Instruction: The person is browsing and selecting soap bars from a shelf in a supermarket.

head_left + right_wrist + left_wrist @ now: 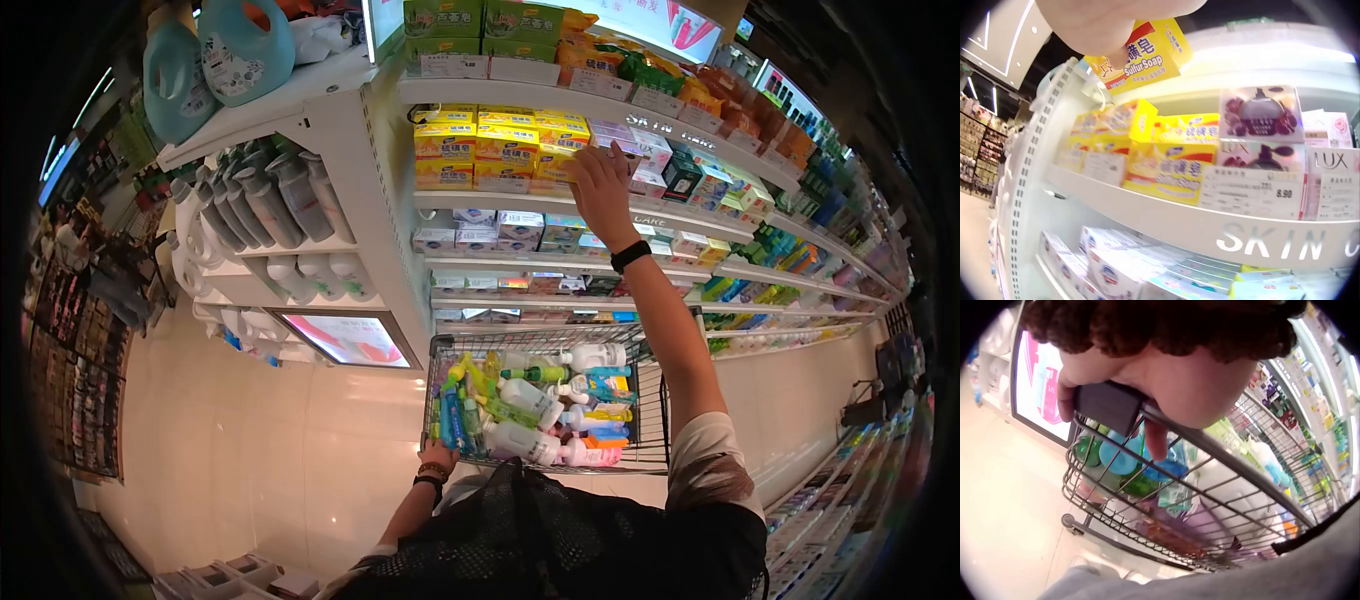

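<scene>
My right hand is raised at the lit shelf and pinches a yellow box of sulfur soap; part of the box is hidden behind the hand. Below it in the right wrist view, more yellow soap boxes stand stacked on the shelf, beside purple-and-white LUX boxes. Low down, my left hand grips the corner of a wire shopping cart, its fingers curled over the dark corner piece. Inside the cart lies a heap of bottles, among them white ones and blue ones.
Shelves of boxed soaps run below the yellow stacks, with green soap boxes above. A white end shelf holds grey bottles and blue jugs. Tiled floor extends left of the cart.
</scene>
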The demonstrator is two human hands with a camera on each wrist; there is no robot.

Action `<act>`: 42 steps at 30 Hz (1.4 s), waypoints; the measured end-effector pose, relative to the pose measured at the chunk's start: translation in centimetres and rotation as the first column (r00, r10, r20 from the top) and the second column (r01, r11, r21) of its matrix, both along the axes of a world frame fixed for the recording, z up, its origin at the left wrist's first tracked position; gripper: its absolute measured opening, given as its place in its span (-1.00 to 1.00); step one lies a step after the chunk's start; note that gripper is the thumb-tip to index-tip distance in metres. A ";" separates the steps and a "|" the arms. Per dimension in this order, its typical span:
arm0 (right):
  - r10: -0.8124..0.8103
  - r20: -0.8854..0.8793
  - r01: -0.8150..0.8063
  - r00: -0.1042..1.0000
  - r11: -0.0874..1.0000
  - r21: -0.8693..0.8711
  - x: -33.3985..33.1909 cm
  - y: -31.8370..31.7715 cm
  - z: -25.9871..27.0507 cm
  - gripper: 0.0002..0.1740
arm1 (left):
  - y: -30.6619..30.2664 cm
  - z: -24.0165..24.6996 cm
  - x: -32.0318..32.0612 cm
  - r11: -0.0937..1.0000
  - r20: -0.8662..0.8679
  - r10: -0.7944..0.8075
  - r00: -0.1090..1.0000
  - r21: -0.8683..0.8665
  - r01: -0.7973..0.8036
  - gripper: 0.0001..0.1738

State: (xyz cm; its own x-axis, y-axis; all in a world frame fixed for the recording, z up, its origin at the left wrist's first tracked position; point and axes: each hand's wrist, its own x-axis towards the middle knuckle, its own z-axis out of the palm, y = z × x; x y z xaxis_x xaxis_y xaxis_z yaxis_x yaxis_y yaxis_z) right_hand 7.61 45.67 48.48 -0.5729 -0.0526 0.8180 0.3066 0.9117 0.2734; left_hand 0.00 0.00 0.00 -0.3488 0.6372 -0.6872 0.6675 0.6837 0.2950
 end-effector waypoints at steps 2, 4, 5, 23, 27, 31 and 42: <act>0.032 -0.067 -0.046 0.997 0.976 -0.213 2.2 -4.9 -0.7 -0.35 | 1.7 2.0 0.6 0.995 -0.005 -0.085 0.996 0.047 0.085 -0.25; 0.082 -0.119 -0.142 0.989 0.722 -0.677 2.4 -13.8 -2.4 -0.35 | -0.2 6.3 -2.3 0.995 -0.177 -0.016 0.984 0.099 0.034 -0.30; 0.124 -0.120 -0.166 0.985 0.490 -0.856 3.3 -16.5 -2.7 -0.36 | 1.3 9.2 -1.8 0.960 -0.169 0.061 0.984 0.279 -0.011 -0.31; -0.066 -0.685 -0.640 0.725 -0.431 -0.636 18.7 -33.7 -2.2 -0.34 | 2.3 44.3 6.6 0.420 0.792 -0.462 0.400 0.592 -0.688 -0.14; -0.005 -0.495 -0.490 0.869 -0.151 -0.859 19.4 -36.5 -1.4 -0.38 | 1.6 45.8 8.4 0.414 0.768 -0.474 0.431 0.626 -0.661 -0.09; -0.045 -0.534 -0.530 0.844 -0.227 -0.817 19.7 -37.1 -1.5 -0.45 | 0.3 45.9 8.3 0.410 0.696 -0.549 0.462 0.707 -0.576 -0.07; -0.021 -0.513 -0.513 0.858 -0.088 -0.854 19.2 -37.9 -1.9 -0.46 | -1.0 45.7 8.4 0.305 0.699 -0.534 0.476 0.685 -0.662 -0.16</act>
